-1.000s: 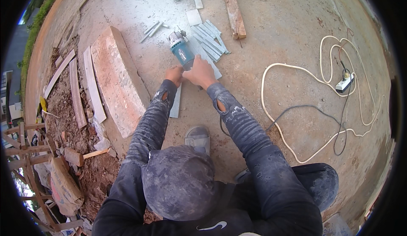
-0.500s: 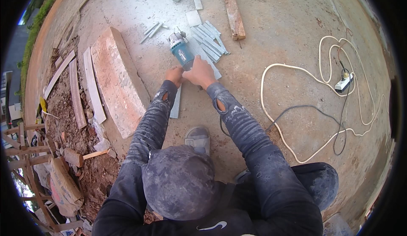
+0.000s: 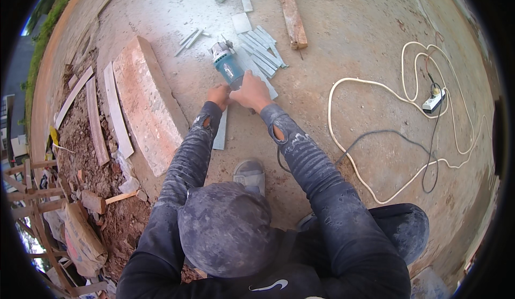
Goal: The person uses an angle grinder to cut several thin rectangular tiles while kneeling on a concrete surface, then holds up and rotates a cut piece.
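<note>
A teal angle grinder (image 3: 229,69) with a grey metal head points away from me, low over the ground. My right hand (image 3: 251,90) is wrapped around the rear of its body. Closed against the same rear end from the left is my left hand (image 3: 219,95), its fingertips partly hidden. Beneath and beside the tool lies a long grey tile strip (image 3: 220,131), its far part covered by my hands. Several narrow cut strips (image 3: 260,52) lie fanned out just right of the grinder's head. Where the disc meets the material is hidden.
A thick concrete slab (image 3: 145,103) lies left, beside long thin boards (image 3: 118,108) and loose soil. A wooden beam (image 3: 291,12) lies ahead. Right, a cream cable (image 3: 343,157) loops to a power strip (image 3: 433,101). Pale dust and smaller tile pieces (image 3: 241,23) lie beyond the tool.
The view has shifted very slightly. Both hands keep the same hold on the grinder, and the strips lie as before.
</note>
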Demonstrator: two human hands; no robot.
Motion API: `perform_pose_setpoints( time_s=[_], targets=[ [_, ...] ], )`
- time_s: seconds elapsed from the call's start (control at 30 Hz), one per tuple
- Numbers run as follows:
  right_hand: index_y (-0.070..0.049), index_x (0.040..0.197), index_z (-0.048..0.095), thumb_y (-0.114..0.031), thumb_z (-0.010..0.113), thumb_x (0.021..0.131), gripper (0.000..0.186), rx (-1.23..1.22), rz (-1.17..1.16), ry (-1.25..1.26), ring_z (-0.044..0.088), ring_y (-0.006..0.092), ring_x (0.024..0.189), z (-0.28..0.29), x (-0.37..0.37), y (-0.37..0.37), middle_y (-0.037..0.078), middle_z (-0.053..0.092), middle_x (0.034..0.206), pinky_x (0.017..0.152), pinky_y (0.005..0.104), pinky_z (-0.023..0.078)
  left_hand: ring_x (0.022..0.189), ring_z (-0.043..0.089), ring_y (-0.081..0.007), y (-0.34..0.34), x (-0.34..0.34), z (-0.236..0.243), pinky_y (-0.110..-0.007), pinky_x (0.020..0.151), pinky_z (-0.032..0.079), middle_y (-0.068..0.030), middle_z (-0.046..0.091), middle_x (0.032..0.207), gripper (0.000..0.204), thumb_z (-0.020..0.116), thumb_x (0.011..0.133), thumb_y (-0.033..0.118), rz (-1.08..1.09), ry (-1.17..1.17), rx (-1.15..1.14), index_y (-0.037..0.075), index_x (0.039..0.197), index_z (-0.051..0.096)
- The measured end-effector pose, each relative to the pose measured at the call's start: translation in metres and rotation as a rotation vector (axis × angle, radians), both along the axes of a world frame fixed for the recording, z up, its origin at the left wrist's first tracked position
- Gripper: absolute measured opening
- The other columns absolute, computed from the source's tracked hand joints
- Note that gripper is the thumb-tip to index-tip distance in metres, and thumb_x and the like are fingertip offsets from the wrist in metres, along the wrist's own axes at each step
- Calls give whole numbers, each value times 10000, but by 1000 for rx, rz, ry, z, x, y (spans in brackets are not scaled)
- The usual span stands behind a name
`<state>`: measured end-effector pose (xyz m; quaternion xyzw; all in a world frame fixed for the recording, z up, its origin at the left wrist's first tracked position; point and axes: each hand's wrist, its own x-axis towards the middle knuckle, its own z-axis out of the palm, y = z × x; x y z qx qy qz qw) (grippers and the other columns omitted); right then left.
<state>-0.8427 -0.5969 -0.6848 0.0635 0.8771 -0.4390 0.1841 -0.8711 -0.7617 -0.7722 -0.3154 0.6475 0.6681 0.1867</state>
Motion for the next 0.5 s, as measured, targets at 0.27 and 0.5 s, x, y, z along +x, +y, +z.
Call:
perform_pose_setpoints(
  time_s=[0.27, 0.5],
  targets=[
    [101, 1162, 497, -292, 721, 659, 676, 5, 5, 38, 657, 440, 974, -3, 5, 0, 310, 649, 1046, 850, 453, 538, 704, 620, -196, -8, -3, -11, -313, 508, 534, -93, 603, 915, 145, 525, 917, 55, -19, 17, 42, -7, 1017, 610],
    [125, 1259, 456, -284, 784, 654, 801, -5, 17, -24, 650, 420, 1031, 1, 7, 2, 286, 644, 1121, 896, 441, 535, 668, 613, -183, -11, -5, -24, -307, 490, 523, -92, 607, 889, 148, 506, 913, 32, 1, 24, 81, 0, 1013, 610]
  ],
)
